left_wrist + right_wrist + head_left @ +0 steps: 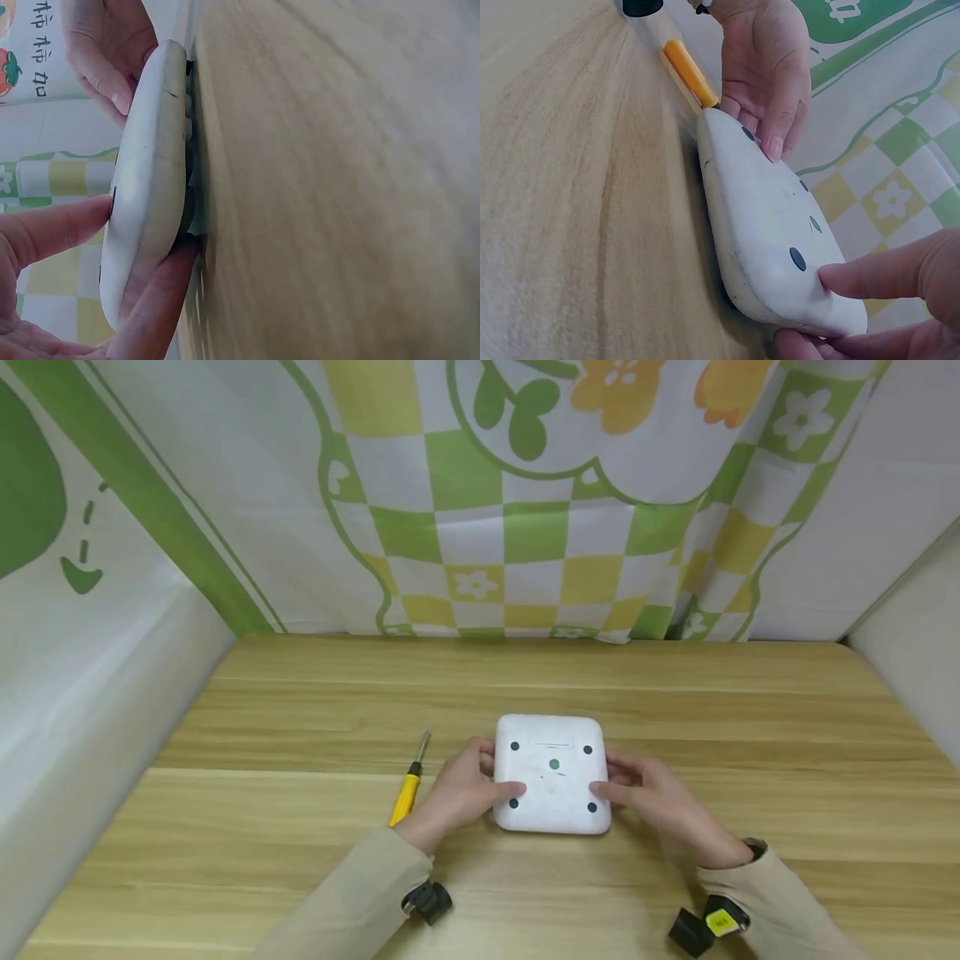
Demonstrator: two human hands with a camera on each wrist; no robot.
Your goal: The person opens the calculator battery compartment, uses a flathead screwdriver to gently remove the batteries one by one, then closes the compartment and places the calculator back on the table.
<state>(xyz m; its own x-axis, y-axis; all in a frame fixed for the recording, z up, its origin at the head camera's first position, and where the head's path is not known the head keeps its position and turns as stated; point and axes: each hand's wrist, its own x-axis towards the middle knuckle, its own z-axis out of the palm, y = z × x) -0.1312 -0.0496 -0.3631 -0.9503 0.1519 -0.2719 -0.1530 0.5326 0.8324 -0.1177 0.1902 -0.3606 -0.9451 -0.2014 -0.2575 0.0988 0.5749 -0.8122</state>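
A white, rounded-square device (551,810) is held low over the table, its underside with dark round feet and a green dot facing up. What kind of device it is cannot be told. My left hand (467,785) grips its left edge, thumb on top and fingers beneath. On the opposite edge my right hand (660,795) pinches it the same way. Dark parts show below its rim in the left wrist view, close to the wood. A screwdriver (406,793) with a yellow handle lies just left of my left hand, its tip pointing away.
The wooden table (262,827) runs back to a curtain (465,527) with green and yellow checks. A white wall (922,635) stands on the right and white cloth (112,693) hangs on the left.
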